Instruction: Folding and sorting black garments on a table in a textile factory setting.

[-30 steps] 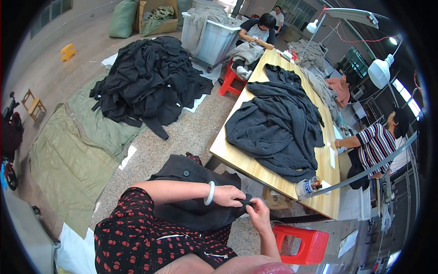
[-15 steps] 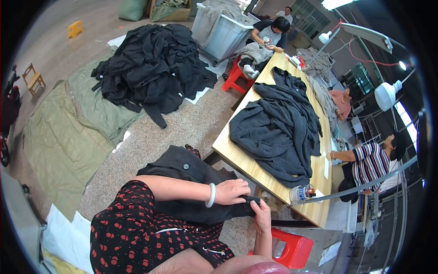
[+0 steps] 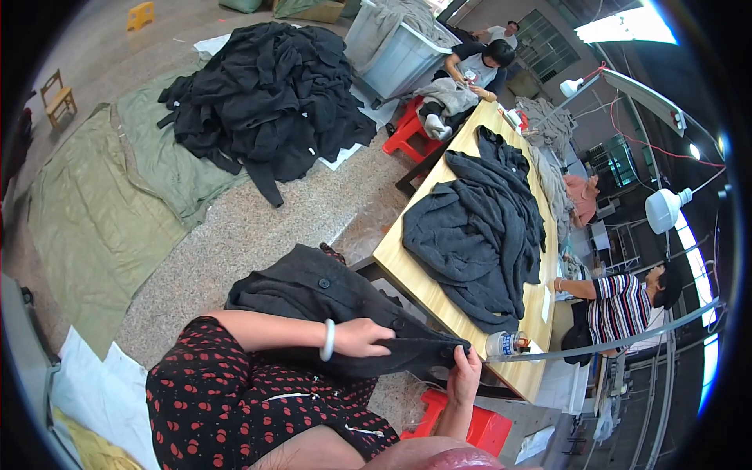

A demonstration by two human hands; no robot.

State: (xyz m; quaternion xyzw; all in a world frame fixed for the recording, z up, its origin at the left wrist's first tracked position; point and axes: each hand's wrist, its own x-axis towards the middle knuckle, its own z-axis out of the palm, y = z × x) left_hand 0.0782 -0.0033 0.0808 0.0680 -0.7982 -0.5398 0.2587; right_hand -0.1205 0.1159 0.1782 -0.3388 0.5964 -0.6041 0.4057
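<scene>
A dark charcoal buttoned cardigan (image 3: pixel 305 286) lies across my lap, its button band stretched toward the right. My left hand (image 3: pixel 360 338), with a pale bangle at the wrist, is closed on the cloth partway along the band; its fingertips are partly hidden. At the band's right end, my right hand (image 3: pixel 464 374) pinches the corner between thumb and fingers, close to the table's edge. Large buttons (image 3: pixel 324 283) show on the dark knit. Another dark garment (image 3: pixel 478 235) lies heaped on the wooden table (image 3: pixel 395 247) to the right.
A clear jar (image 3: pixel 503 345) stands on the table's near corner, beside a metal lamp arm (image 3: pixel 603 350). Red stools (image 3: pixel 486 429) sit below and beyond. Dark garments (image 3: pixel 270 102) are piled on a green floor sheet (image 3: pixel 102 204). Co-workers (image 3: pixel 630 305) sit around the table.
My left hand has slid left along the band, away from my right hand. My right hand has shifted slightly right and down with the corner, and the band is now stretched out.
</scene>
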